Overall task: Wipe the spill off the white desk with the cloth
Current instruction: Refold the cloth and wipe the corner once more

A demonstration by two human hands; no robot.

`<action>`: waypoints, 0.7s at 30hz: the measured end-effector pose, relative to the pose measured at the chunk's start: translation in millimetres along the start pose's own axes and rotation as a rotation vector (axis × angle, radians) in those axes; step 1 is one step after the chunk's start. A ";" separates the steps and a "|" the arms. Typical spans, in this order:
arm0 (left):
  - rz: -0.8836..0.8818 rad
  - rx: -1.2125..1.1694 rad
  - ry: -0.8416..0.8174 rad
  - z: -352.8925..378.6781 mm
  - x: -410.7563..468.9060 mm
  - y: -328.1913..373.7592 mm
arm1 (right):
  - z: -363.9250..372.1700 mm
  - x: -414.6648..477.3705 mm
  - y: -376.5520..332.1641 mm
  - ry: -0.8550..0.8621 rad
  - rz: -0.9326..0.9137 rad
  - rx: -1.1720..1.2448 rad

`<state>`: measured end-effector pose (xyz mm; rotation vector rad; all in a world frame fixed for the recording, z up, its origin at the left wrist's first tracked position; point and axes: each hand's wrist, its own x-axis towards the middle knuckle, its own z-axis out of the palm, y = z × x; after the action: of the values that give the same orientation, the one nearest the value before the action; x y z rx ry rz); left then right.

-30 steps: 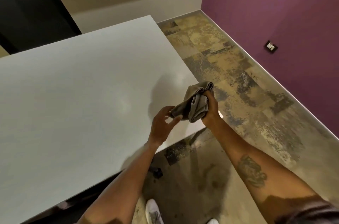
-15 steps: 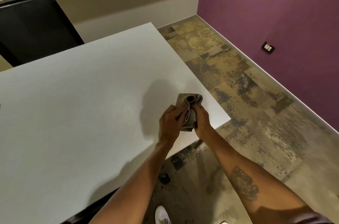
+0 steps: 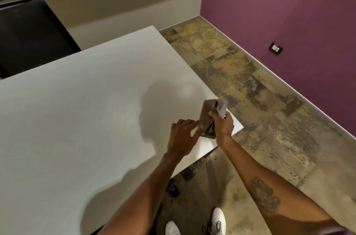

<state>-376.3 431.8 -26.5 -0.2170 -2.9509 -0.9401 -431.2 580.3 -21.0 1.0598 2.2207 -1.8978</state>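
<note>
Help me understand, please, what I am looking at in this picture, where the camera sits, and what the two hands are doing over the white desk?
There is no machine here: a person wears one wide-angle camera on the head, looking forward and down, so you see their own arms reaching out from the bottom of the picture. The right hand grips a bunched grey-brown cloth above the near right corner of the white desk. The left hand is beside it, its fingers reaching toward the cloth; whether they touch it is hard to tell. Nothing appears to lie on the desk besides shadows and a faint sheen; I cannot make out a spill. Behind the desk is a black chair, and the person's white shoes show on the floor.
</note>
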 end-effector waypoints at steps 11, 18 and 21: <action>-0.580 0.313 -0.006 26.9 -22.8 -108.5 | -54.2 78.0 6.6 0.361 -0.304 -0.761; -0.605 0.411 0.024 55.0 -36.5 -123.3 | -7.2 113.1 29.7 0.180 -0.235 -0.342; -0.629 0.489 0.053 61.1 -31.2 -125.3 | 5.7 124.3 38.7 0.265 -0.297 -0.179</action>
<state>-363.0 362.3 -150.6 0.7678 -3.1121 -0.1927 -509.1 634.2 -110.6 1.0564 2.7739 -1.6919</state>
